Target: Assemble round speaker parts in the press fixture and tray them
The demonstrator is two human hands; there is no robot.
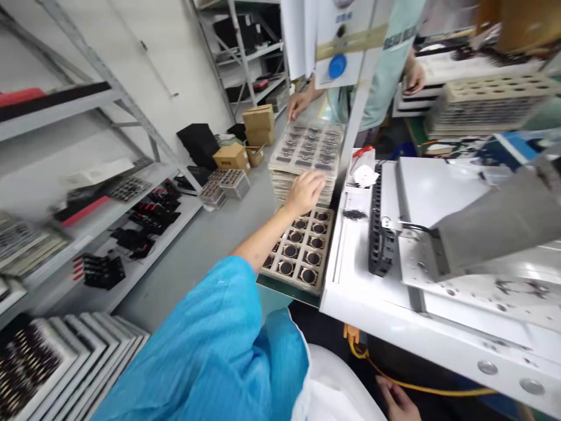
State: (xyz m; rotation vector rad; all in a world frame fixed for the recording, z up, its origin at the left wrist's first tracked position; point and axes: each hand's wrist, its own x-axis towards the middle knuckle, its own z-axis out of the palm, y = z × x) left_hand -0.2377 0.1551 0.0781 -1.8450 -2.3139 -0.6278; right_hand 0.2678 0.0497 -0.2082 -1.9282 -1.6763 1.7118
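Left hand (307, 192) stretched out, palm down, fingers loosely spread against the near edge of the stack of trays (307, 153), gripping nothing that I can make out; reach suggests steadying or squaring it. Just below lies a tray of rings (302, 250), flat beside the white machine (394, 234). Right hand (397, 400) low at the lap, open, near a yellow cable (421, 387). A co-worker's hand (298, 105) touches the stack's far side.

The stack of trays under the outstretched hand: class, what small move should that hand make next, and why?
Probably close the fingers on the top tray's near edge. The left hand lies open against the stack of trays, gripping nothing yet, above the tray of rings. The right hand rests low, away from it.
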